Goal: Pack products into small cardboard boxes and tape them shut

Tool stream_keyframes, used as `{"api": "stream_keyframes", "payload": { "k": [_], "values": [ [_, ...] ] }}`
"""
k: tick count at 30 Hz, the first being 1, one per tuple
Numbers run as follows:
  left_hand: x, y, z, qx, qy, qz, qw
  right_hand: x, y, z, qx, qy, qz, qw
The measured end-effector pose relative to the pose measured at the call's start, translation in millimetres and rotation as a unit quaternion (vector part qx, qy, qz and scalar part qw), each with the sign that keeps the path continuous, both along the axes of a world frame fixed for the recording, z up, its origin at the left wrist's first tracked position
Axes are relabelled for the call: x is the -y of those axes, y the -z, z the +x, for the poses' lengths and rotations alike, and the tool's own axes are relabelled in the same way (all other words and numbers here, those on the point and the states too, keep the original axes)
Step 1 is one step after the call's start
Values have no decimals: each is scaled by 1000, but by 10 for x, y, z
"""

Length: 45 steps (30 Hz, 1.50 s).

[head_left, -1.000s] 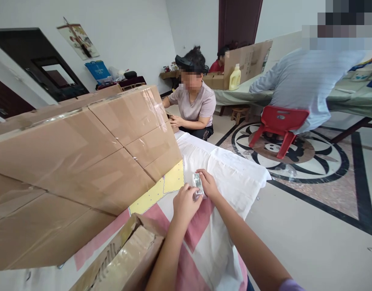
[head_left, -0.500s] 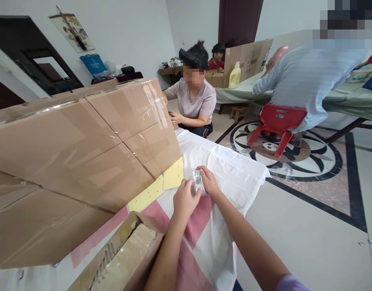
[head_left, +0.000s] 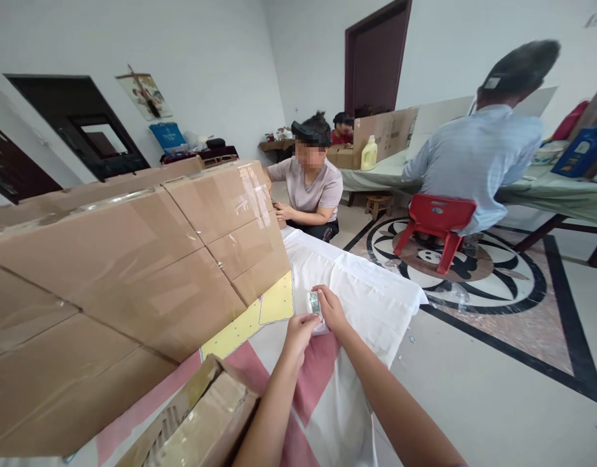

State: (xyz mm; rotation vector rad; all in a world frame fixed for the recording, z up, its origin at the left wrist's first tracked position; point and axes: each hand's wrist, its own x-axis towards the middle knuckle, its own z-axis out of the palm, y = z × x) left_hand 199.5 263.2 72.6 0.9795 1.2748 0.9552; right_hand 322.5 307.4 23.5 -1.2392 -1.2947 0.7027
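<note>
Over the cloth-covered table [head_left: 356, 285], both hands meet around a small white pack [head_left: 309, 300] with a green-grey printed label; its exact kind is too small to tell. My right hand [head_left: 333, 310] is closed along the pack's right side, fingers curled over its upper edge. At the lower left edge, my left hand [head_left: 299, 332] has its thumb and fingers pinched together on the pack. Part of the pack is covered by the fingers.
A tall cardboard partition [head_left: 147, 279] stands left of the hands, with a smaller cardboard box [head_left: 205, 421] by the left forearm. A person [head_left: 312, 185] crouches past the table's far end; another person [head_left: 478, 155] sits on a red chair [head_left: 439, 217] at right.
My left hand's fingers have drawn together and come to the pack's lower edge; before, they were spread along its left side. The camera view has tilted, with more of the room's top showing.
</note>
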Motion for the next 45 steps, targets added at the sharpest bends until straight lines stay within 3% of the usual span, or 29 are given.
{"api": "stream_keyframes", "payload": {
  "k": [6,10,16,25,33,45],
  "values": [
    [1,-69,74,51,-38,-17,998,-13,22,-9,10,19,20,1000],
    [137,-125,93,80,-41,-38,995,2,2,-4,16,20,15,1000],
    [391,-7,83,84,-71,-75,991,-8,11,-3,18,14,-6,1000],
    [444,107,79,79,-80,-91,989,-12,-1,-14,13,19,-17,1000],
    [451,263,175,73,-117,-18,990,-13,-17,-15,20,20,-21,999],
    [413,190,161,60,-101,-47,992,4,-32,-23,15,31,-24,999]
  ]
}}
